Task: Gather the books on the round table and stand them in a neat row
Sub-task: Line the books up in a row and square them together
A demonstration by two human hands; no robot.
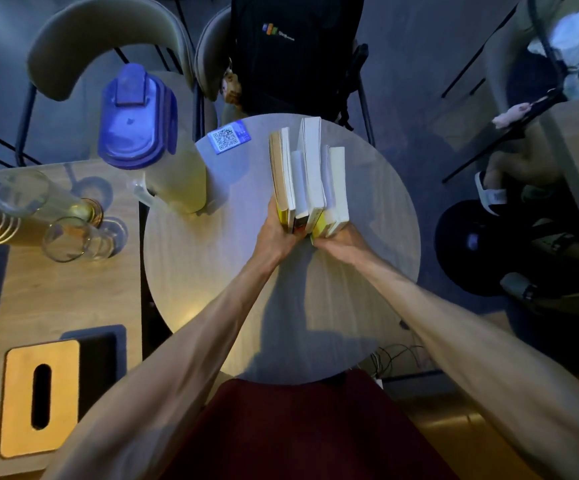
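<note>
My left hand (pixel 276 233) and right hand (pixel 341 242) clasp the near end of the books (pixel 307 174) from either side, squeezing them together. They stand in a row on the round table (pixel 212 271), with the blue-lidded pitcher (pixel 163 161) well to their left.

Dim bluish light, fisheye-warped edges, soft shadows
</note>
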